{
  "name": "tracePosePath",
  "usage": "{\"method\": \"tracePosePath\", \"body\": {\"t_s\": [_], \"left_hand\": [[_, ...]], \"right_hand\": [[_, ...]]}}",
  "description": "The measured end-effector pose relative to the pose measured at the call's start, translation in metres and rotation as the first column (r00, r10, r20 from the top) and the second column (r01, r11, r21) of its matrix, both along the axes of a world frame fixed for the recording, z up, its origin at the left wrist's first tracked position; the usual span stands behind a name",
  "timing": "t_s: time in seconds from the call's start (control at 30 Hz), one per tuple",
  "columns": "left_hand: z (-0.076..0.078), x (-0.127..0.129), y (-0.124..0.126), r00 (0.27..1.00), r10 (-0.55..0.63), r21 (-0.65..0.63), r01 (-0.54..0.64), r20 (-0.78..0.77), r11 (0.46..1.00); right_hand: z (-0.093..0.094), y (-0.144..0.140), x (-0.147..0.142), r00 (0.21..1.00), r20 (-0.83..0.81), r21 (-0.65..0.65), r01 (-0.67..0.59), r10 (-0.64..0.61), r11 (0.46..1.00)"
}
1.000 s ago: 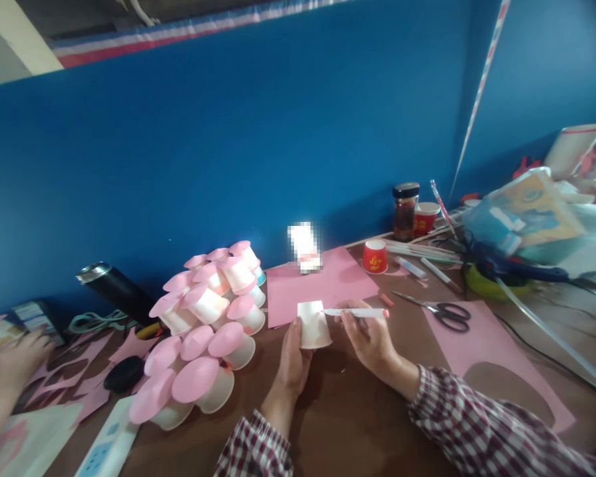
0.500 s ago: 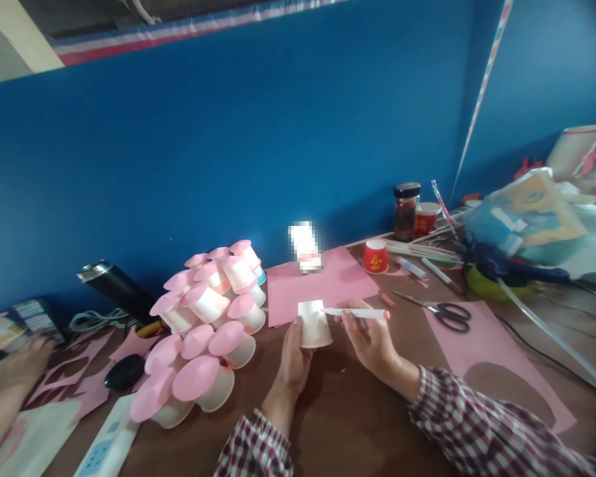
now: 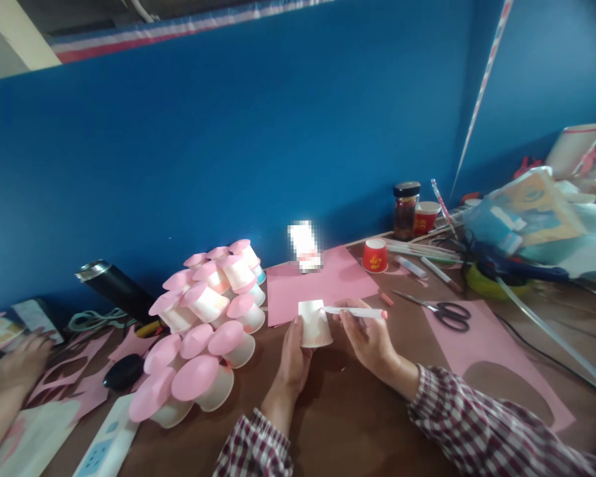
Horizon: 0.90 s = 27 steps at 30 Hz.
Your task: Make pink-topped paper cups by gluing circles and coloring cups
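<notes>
My left hand [image 3: 294, 354] is closed around a white paper cup [image 3: 314, 324], held upside down with its wider rim low. In my right hand [image 3: 370, 344] is a white marker [image 3: 355, 312] with an orange-red end, its tip at the cup's upper right side. Whether the tip touches the cup I cannot tell. A small orange-red cap [image 3: 387, 299] lies on the table to the right. Left of my hands stand several upturned paper cups topped with pink paper discs [image 3: 195, 377].
Pink paper [image 3: 322, 285] lies behind the cup. To the right are scissors [image 3: 449, 315], a red paper cup [image 3: 375, 256], a dark jar [image 3: 406, 211] and cut pink paper [image 3: 477, 338]. At left sit a power strip [image 3: 106, 437], a black flask [image 3: 114, 288] and another person's hand [image 3: 27, 361].
Little differs: my hands, the cup and the marker stay almost in place. The marker has shifted very slightly left.
</notes>
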<state>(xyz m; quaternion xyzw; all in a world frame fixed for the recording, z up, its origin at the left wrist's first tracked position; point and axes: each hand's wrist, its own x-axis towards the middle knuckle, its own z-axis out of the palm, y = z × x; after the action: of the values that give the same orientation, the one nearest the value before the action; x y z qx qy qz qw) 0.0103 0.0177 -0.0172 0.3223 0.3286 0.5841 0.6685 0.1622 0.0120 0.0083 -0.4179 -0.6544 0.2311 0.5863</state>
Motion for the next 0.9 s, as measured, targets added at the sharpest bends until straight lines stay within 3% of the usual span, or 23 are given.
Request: {"method": "tracePosePath", "body": {"t_s": [0.5,0.73,0.9], "left_hand": [[-0.0009,-0.0006,0.0019,0.999,-0.021,0.024,0.021,0.024,0.999],[0.0036,0.0004,0.0004,0.999,-0.019,-0.012,0.02,0.035,1.0],[0.0024,-0.0005,0.0011,0.998,0.018,-0.048,-0.015,0.053,0.999]], "right_hand": [[-0.0006,0.0011,0.0006,0.998,0.058,0.027,-0.007,0.006,1.0],[-0.0002,-0.0001,0.0007,1.0,-0.008,0.038,-0.001,0.001,0.999],[-0.0002,-0.0047,0.0003,0.999,0.029,0.082,-0.018,0.016,0.996]]}}
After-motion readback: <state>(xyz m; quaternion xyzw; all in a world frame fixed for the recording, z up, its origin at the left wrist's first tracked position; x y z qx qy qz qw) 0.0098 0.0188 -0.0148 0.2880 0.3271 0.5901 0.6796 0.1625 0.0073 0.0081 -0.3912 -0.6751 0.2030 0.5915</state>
